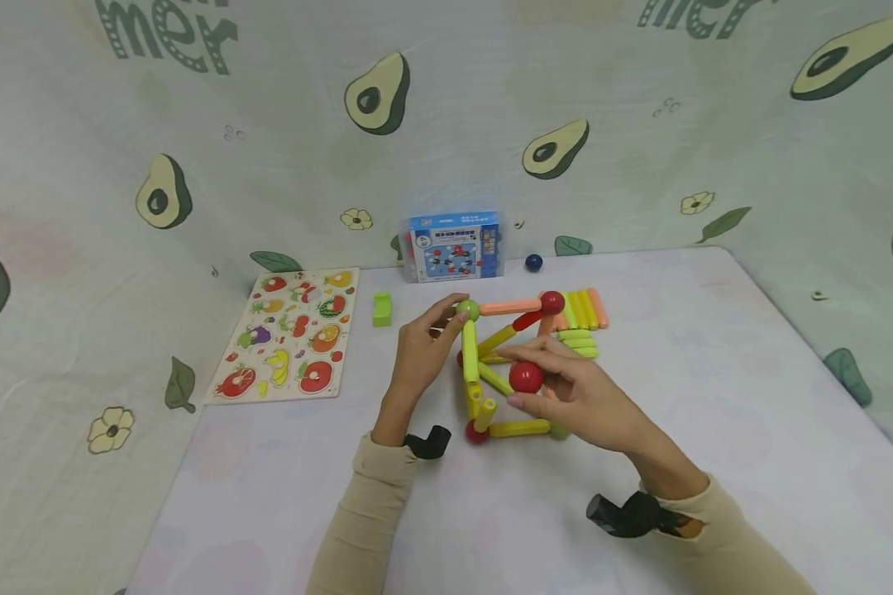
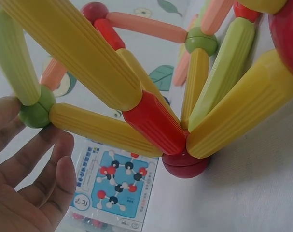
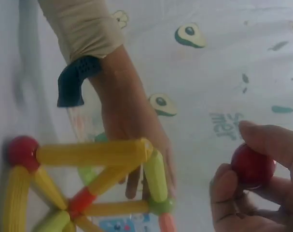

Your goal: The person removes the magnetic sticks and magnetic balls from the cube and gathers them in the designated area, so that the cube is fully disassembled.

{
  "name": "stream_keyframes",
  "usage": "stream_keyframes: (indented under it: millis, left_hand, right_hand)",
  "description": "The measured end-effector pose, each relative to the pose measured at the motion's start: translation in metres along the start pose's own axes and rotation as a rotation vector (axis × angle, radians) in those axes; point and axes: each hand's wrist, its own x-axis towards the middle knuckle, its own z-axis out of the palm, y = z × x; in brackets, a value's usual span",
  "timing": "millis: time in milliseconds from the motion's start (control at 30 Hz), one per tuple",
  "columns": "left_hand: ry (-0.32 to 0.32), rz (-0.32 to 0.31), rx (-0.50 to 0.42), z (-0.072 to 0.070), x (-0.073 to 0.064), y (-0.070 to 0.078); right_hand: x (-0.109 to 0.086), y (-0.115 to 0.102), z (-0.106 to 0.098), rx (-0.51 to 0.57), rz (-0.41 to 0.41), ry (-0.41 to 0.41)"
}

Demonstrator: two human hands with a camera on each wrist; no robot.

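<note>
Avocado-print cloth backdrop (image 1: 476,99), pale desk (image 1: 714,372). Right hand (image 1: 580,392) grip pinches glossy red ball (image 1: 526,378), apart from multicoloured plastic rod-and-ball frame (image 1: 497,340); left hand (image 1: 422,351) grip pinches frame's light-green corner ball (image 1: 469,310). Red ball probably light, hard, slippery; best taken across its sides. Frame probably stiff-rodded, weak-jointed; hold at corners. Clear-plastic package with blue-and-white print (image 1: 456,248) behind: reddish pieces inside, rest unclear.

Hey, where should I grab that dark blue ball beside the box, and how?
Pinch the dark blue ball across its rounded sides, probably from above: the box stands on its left and the patterned cloth hangs behind, while the ball's top looks uncovered.
</note>
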Motion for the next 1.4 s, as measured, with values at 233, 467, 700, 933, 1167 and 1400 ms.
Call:
stream_keyframes:
  millis: [233,467,700,933,1167,1400]
  left_hand:
    - [0.003,-0.004,-0.011,0.000,0.001,-0.001]
    - [0.000,0.009,-0.007,0.000,0.000,-0.003]
    - [-0.002,0.014,-0.013,0.000,-0.002,-0.003]
    - [0.023,0.007,-0.035,0.005,-0.001,-0.003]
    - [0.015,-0.003,-0.041,0.009,0.000,-0.002]
    - [0.018,-0.014,-0.015,0.005,0.000,-0.004]
  right_hand:
    - [0.018,0.026,-0.053,-0.242,-0.065,0.345]
    - [0.045,0.071,-0.098,-0.406,0.127,0.434]
    - [0.082,0.118,-0.121,-0.493,0.236,0.349]
    - [0.126,0.160,-0.135,-0.507,0.342,0.232]
    - [0.151,0.188,-0.138,-0.527,0.433,0.164]
    - [0.172,0.201,-0.128,-0.507,0.521,0.144]
